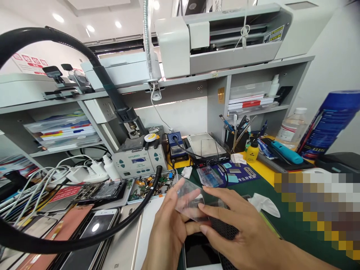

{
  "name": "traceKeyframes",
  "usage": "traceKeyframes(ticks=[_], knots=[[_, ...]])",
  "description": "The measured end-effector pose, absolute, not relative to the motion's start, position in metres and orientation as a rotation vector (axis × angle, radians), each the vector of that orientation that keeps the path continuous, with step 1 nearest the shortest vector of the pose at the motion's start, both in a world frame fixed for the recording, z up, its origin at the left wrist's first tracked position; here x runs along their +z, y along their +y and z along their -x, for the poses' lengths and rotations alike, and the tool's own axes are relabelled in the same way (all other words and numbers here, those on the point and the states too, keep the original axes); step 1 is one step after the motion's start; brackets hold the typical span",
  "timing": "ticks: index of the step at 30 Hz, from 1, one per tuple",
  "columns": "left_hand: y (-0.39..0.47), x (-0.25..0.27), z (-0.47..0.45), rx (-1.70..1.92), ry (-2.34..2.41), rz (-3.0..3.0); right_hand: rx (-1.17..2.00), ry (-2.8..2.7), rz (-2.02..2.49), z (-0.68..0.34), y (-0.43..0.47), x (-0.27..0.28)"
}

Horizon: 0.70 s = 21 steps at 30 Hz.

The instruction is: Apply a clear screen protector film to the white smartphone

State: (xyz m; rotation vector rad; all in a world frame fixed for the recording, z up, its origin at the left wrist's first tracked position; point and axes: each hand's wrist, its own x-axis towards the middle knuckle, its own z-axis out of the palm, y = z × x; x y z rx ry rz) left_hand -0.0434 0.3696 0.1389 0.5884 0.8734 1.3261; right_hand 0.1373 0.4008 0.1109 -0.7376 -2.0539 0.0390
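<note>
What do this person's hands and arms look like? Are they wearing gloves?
No gloves! The left hand and right hand are bare, with no rings or markings I can see. The left wrist and right forearm show no sleeve, watch or bracelet.

There's clear plastic film (191, 209) left of that crumpled white tissue (266, 205), and a white-framed rectangular phone (201, 252) right of a flat gold phone back (123, 240).
</note>
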Motion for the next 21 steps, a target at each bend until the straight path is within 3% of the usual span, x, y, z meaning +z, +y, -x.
traceKeyframes(ticks=[21], knots=[[0.373,0.1341,0.0452,1.295,0.749,-0.548,0.064,-2.081,0.771,-0.1387,0.4026,0.1103]])
